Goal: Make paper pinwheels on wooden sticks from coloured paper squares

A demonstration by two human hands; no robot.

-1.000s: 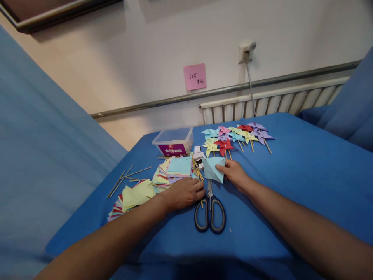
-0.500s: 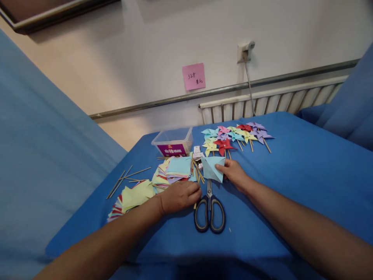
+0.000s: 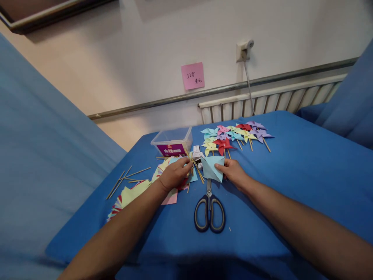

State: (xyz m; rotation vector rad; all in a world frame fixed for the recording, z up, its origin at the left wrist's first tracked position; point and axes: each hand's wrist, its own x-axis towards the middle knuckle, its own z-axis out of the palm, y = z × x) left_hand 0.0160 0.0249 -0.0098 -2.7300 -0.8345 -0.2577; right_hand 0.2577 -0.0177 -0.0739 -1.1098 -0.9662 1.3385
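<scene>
My right hand pinches a light blue paper square by its right edge, thumb on top, just above the scissors. My left hand is closed over the stacked coloured paper, with thin wooden sticks at its fingertips; how many it grips is hidden. Beneath that hand the paper stack is mostly covered, and a pink sheet shows below the wrist. Dark-handled scissors lie between my hands, blades pointing away from me. Small white boxes lie behind the sticks.
Finished paper pinwheels on sticks lie in a group at the back right. A clear plastic tub with a purple label stands at the back. Loose sticks and fanned yellow paper are at left on the blue-covered table.
My left hand has moved up and left, from near the scissors onto the paper stack by the sticks. A pink sheet now shows below it. The right hand and blue paper stay put.
</scene>
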